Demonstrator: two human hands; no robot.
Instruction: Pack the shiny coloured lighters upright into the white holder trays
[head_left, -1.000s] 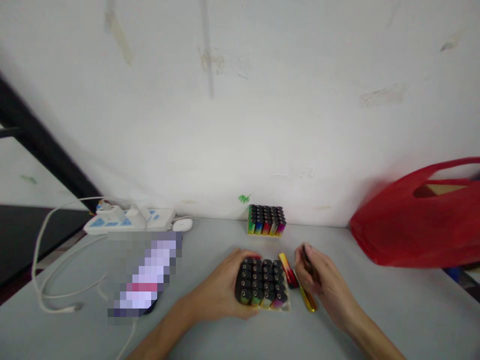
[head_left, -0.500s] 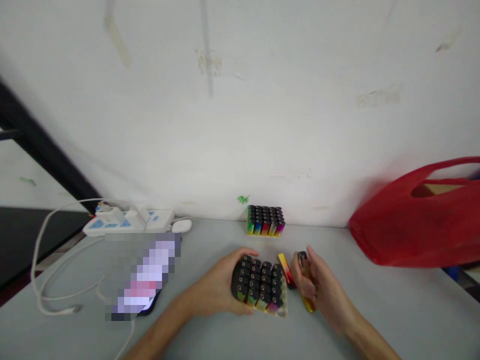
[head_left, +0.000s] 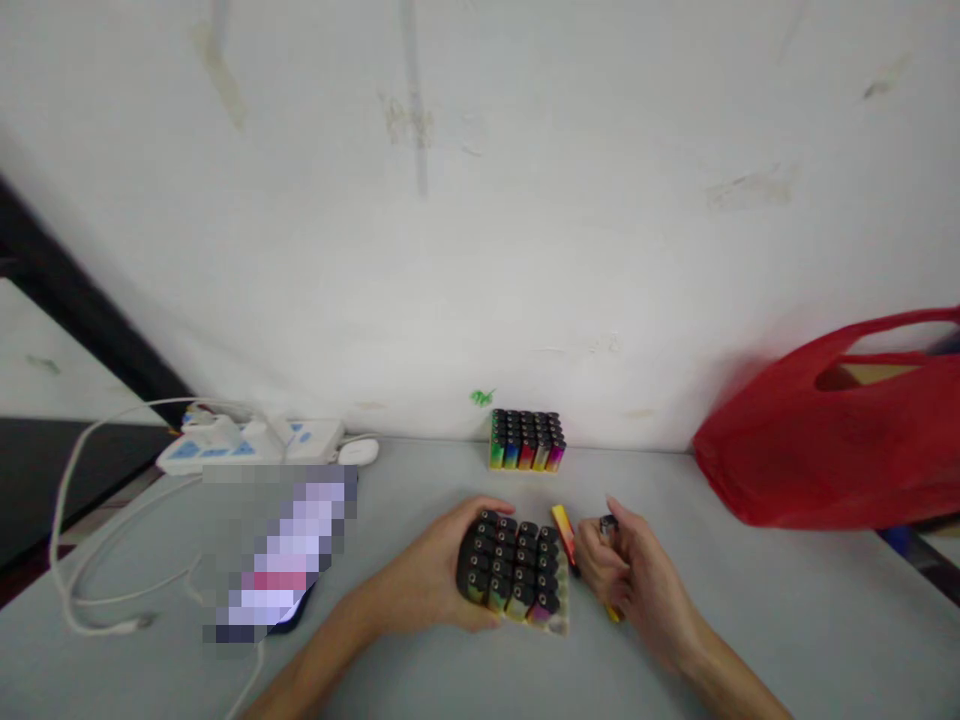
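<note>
My left hand [head_left: 420, 575] is wrapped around the near side and left end of a tray of lighters [head_left: 514, 568]. Black-topped lighters with colourful bodies stand in rows in it, and bare pale slots show along the tray's right edge. My right hand [head_left: 637, 580] is closed around a lighter [head_left: 608, 523]; its metal-and-black top pokes out above the fingers and a yellow end shows below, the middle being hidden. Between the tray and my right hand, a yellow-and-red lighter [head_left: 561, 530] lies on the table, partly covered by the fingers.
A second full tray of lighters [head_left: 526, 441] stands against the wall. At the left are a power strip [head_left: 255, 445] with white cables, a white earbud-like case [head_left: 358, 452] and a phone [head_left: 292, 560] with a blurred screen. A red bag [head_left: 817, 450] sits at the right.
The fingers of my right hand have curled tighter over the lighter, hiding more of its body. My left hand keeps its hold on the tray. The view has shifted slightly.
</note>
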